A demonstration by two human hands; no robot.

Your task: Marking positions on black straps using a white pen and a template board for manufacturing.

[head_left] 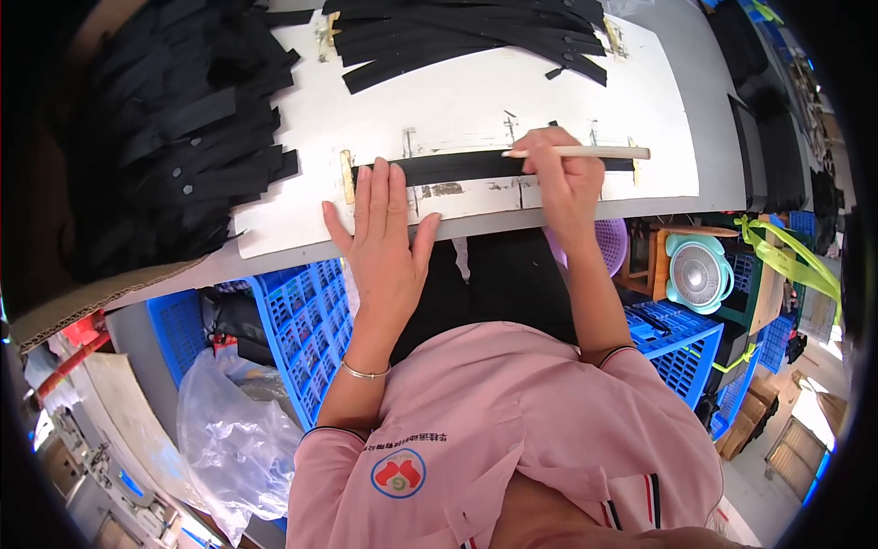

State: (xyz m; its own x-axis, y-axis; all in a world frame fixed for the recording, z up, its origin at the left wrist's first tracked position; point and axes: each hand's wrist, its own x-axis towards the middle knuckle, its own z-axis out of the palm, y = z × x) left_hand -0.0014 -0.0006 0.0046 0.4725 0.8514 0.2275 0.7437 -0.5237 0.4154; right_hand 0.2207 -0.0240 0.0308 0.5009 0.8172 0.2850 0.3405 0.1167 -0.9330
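A long black zipper strip [448,167] lies flat across a white board [439,110], between tape pieces near the board's front edge. My left hand [382,215] rests flat with its fingers spread, the fingertips pressing on the strip's left end. In my right hand [564,178] is a pale, slim marking pencil [613,153], held nearly level. Its tip points left, at the strip's upper edge; whether it touches cannot be made out. Pen marks and tape line the board around the strip.
A heap of black strips [174,137] fills a cardboard box [110,302] at the left. More black zippers [466,37] lie at the board's far side. Below the table stand blue crates [306,325], a clear plastic bag [233,439] and a small turquoise fan [700,273].
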